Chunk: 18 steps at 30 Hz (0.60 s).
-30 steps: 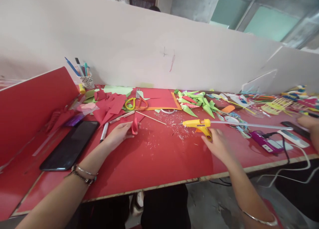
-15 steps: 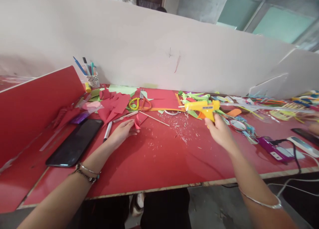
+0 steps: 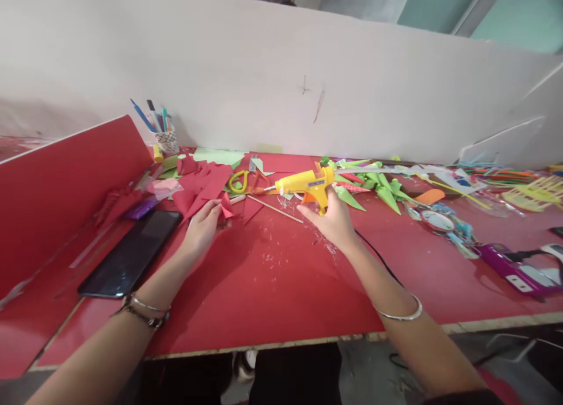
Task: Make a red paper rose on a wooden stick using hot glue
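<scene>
A small folded piece of red paper [image 3: 226, 206] is pinched between the fingers of my left hand [image 3: 203, 226], above the red table [image 3: 246, 299]. My right hand [image 3: 332, 220] grips a yellow glue gun [image 3: 303, 183] by its handle, nozzle pointing left toward the paper; the tip and the paper are apart. From the gun's back a long clear glue stick sticks out to the right. Beneath the nozzle lies a thin wooden stick [image 3: 275, 209]. Scissors with yellow and orange handles [image 3: 238, 183] rest behind it, close to a heap of red paper cuttings [image 3: 204, 182].
At left lie a black phone [image 3: 132, 252] and a purple packet [image 3: 139, 208]. A pen cup [image 3: 166, 141] stands by the white partition [image 3: 246, 82]. Green paper cones [image 3: 387, 196], a purple power strip [image 3: 519, 270] and a yellow lattice piece [image 3: 534, 192] are on the right.
My right hand has carried the glue gun left, closer to the red paper. My left hand has shifted slightly left and up with the paper. The view has turned a little.
</scene>
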### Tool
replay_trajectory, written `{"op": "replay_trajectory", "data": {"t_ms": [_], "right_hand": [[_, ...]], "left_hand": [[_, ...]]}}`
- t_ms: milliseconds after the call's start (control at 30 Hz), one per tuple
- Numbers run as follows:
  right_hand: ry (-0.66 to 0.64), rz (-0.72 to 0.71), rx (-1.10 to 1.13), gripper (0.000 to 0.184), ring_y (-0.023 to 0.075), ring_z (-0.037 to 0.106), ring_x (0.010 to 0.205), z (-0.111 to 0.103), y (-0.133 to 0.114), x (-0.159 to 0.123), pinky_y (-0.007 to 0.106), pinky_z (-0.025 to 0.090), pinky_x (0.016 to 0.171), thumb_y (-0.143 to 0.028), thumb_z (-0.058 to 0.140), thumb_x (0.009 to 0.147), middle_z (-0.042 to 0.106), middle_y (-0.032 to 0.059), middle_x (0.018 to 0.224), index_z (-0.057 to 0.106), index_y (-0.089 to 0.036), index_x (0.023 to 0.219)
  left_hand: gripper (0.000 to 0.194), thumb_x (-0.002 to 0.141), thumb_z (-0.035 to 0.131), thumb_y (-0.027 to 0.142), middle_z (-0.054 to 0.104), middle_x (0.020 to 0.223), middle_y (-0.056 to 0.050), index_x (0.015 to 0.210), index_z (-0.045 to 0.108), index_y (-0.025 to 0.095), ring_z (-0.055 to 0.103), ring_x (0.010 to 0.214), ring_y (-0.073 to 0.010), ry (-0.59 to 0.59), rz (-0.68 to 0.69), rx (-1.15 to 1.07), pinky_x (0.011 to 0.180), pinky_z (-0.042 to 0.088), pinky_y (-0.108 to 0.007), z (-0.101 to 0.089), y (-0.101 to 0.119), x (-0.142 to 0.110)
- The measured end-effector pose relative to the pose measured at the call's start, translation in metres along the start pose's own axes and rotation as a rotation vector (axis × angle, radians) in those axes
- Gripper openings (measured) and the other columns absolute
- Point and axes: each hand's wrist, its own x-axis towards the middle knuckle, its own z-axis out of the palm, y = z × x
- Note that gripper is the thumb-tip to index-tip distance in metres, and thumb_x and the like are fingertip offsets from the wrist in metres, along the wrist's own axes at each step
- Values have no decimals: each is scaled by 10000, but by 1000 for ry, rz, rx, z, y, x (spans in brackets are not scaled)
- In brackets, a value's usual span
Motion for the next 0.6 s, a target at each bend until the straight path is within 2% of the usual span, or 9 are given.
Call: {"op": "replay_trajectory", "data": {"t_ms": [233, 367, 600], "right_hand": [[108, -141, -150, 503, 172, 522, 546, 9, 6, -9, 280, 386, 466, -521, 623, 609, 556, 33, 657, 487, -154, 925], [99, -246, -220, 429, 153, 503, 495, 13, 8, -12, 264, 362, 436, -490, 604, 643, 538, 9, 589, 503, -164, 903], [119, -360, -293, 387, 149, 508, 481, 19, 12, -15, 257, 358, 424, -435, 587, 658, 549, 13, 572, 509, -144, 901]], "left_hand": [[171, 711, 487, 322, 518, 658, 32, 807, 515, 182, 498, 535, -94, -159, -43, 148, 527, 457, -218, 16, -1, -14], [130, 735, 451, 292, 504, 629, 34, 765, 504, 177, 482, 507, -83, -178, 7, 195, 532, 453, -223, 17, 0, -15], [164, 780, 434, 310, 512, 635, 40, 845, 502, 175, 498, 525, -78, -259, 49, 223, 583, 452, -229, 14, -4, -13]]}}
